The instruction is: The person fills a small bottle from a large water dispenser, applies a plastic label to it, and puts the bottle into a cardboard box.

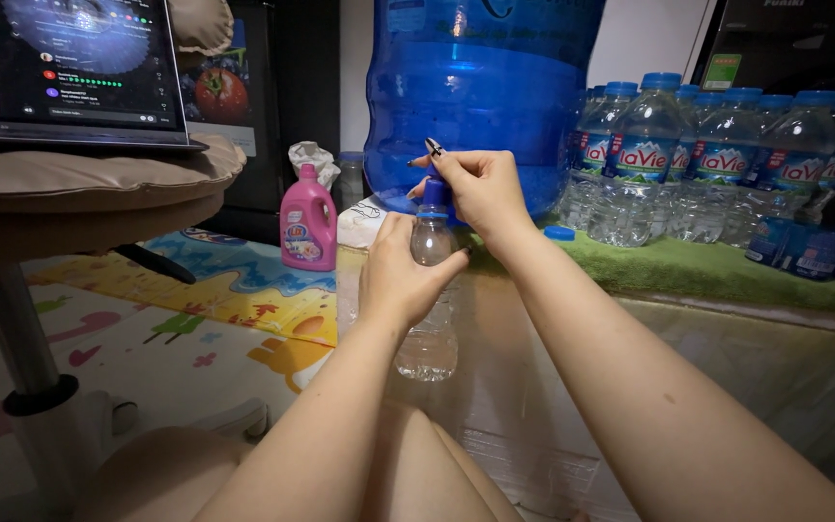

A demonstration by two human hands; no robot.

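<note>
Seen from above the person's own bare knees, two forearms are reaching forward over a colourful patterned play mat point(195, 319) spread on the floor. The left hand point(400, 280) is wrapping tightly around the upper body of a small clear plastic bottle point(429, 333), holding it upright in the air, its base hanging just in front of a low ledge draped in clear plastic sheeting point(727, 358). The right hand point(480, 188) is pinching the bottle's blue screw cap point(434, 193) between thumb and fingers, closed firmly on it directly above the left hand. Just behind both hands, a large blue translucent water jug point(475, 87) is standing on the ledge, and a loose blue cap point(560, 233) is lying beside its base on a strip of green artificial grass point(688, 266). To the right, a row of clear plastic water bottles with blue caps point(707, 155) is lining up on the grass. To the left, a pink detergent bottle with a handle point(307, 224) is standing on the mat, with crumpled white tissue point(311, 159) behind it. Nearer the left edge, an open laptop point(79, 68) is sitting on a beige cushion point(99, 174) atop a round desk on a single metal leg point(12, 329).
</note>
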